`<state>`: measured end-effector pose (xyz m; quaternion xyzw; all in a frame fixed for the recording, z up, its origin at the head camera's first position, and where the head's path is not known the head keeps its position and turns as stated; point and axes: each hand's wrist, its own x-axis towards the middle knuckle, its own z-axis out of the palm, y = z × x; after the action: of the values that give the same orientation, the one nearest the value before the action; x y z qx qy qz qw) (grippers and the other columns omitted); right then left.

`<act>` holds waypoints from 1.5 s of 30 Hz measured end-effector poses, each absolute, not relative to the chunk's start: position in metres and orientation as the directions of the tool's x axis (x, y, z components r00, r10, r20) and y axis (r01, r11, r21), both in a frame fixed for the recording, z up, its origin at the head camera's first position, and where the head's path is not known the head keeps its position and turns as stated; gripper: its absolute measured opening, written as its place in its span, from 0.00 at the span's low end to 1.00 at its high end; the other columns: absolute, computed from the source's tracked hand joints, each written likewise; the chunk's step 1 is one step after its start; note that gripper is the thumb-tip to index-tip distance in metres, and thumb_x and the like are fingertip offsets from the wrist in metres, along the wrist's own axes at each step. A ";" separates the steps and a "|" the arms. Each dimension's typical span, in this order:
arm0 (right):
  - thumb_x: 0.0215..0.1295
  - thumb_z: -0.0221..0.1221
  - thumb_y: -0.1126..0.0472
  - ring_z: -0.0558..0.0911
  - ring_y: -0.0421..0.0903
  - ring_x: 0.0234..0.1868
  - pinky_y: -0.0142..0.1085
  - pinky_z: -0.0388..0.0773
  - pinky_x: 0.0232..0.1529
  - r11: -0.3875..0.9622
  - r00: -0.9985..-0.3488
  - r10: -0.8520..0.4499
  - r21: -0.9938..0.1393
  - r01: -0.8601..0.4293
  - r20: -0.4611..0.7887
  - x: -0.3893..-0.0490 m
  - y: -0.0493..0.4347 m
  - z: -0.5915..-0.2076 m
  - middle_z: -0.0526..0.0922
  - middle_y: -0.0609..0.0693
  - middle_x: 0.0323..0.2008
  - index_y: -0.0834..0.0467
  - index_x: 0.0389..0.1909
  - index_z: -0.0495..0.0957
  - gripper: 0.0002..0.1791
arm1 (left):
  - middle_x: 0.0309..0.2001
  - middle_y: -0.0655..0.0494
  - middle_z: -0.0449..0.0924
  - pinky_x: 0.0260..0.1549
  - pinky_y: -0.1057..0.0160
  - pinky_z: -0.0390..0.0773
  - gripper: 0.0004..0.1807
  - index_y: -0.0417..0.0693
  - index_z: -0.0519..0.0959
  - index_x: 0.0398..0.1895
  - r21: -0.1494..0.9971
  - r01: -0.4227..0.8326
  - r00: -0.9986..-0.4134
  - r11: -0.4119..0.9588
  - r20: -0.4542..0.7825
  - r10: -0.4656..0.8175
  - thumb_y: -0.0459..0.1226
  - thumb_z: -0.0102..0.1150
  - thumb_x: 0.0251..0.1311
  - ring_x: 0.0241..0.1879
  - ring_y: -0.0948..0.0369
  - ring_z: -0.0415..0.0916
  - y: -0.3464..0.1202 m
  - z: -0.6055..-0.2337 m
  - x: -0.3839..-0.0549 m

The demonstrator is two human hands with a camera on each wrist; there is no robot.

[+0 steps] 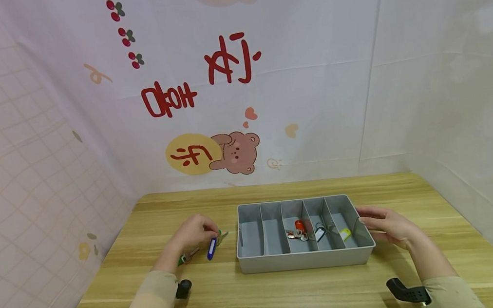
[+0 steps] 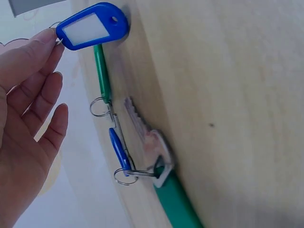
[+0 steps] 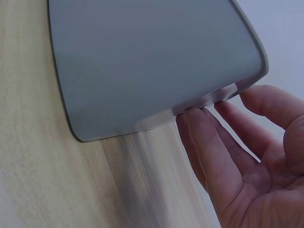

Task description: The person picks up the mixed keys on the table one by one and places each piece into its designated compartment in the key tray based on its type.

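My left hand (image 1: 198, 231) pinches the metal ring of a blue key tag (image 2: 88, 27) between thumb and fingertip, with the other fingers loosely bent. The tag has a white label and hangs close over the table. Below it in the left wrist view lie a green key tag (image 2: 102, 73), a second blue tag (image 2: 118, 149) and a key (image 2: 154, 145) ringed to another green tag (image 2: 178, 202). My right hand (image 1: 389, 227) rests its extended fingers against the right end of a grey divided tray (image 1: 304, 260); in the right wrist view the fingertips touch the end wall near its rim.
Inside the tray, red key tags (image 1: 299, 224) with keys sit in the middle compartment. A white-labelled tag (image 1: 320, 233) lies one compartment to the right, and a yellow tag (image 1: 345, 234) in the rightmost. Printed cloth (image 1: 311, 94) hangs behind the wooden table (image 1: 285, 297).
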<state>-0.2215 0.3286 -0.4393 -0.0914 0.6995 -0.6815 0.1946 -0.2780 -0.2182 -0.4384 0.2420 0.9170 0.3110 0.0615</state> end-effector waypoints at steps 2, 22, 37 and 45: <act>0.75 0.52 0.65 0.81 0.40 0.52 0.40 0.79 0.51 0.056 -0.906 -0.397 -0.989 0.135 -0.146 -0.222 0.328 -0.439 0.80 0.42 0.53 0.68 0.70 0.64 0.25 | 0.33 0.60 0.85 0.40 0.55 0.78 0.04 0.48 0.88 0.32 0.602 0.385 -0.887 0.699 0.032 0.461 0.32 0.66 0.62 0.37 0.61 0.79 -0.218 -0.437 -0.277; 0.76 0.52 0.65 0.81 0.39 0.52 0.40 0.79 0.51 0.063 -0.907 -0.399 -0.990 0.124 -0.139 -0.223 0.330 -0.443 0.79 0.42 0.53 0.69 0.70 0.63 0.26 | 0.32 0.60 0.83 0.31 0.60 0.76 0.03 0.46 0.88 0.35 0.643 0.408 -0.897 0.648 0.151 0.415 0.32 0.65 0.63 0.33 0.57 0.77 -0.216 -0.410 -0.276; 0.75 0.52 0.65 0.81 0.39 0.52 0.40 0.79 0.51 0.050 -0.905 -0.404 -0.991 0.122 -0.131 -0.224 0.331 -0.445 0.80 0.41 0.53 0.66 0.69 0.66 0.24 | 0.33 0.57 0.84 0.31 0.59 0.74 0.05 0.42 0.88 0.37 0.669 0.402 -0.912 0.625 0.234 0.336 0.33 0.65 0.63 0.32 0.59 0.74 -0.210 -0.390 -0.269; 0.75 0.52 0.65 0.81 0.39 0.52 0.40 0.79 0.51 0.062 -0.911 -0.389 -0.990 0.125 -0.139 -0.224 0.331 -0.446 0.79 0.41 0.53 0.68 0.70 0.64 0.25 | 0.32 0.59 0.83 0.32 0.57 0.74 0.04 0.48 0.88 0.37 0.689 0.392 -0.918 0.609 0.251 0.307 0.35 0.66 0.63 0.31 0.58 0.74 -0.203 -0.379 -0.264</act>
<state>-0.2239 0.3307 -0.4460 -0.0938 0.7035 -0.6785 0.1894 -0.2636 -0.2032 -0.3786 0.1951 0.8954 0.3966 -0.0536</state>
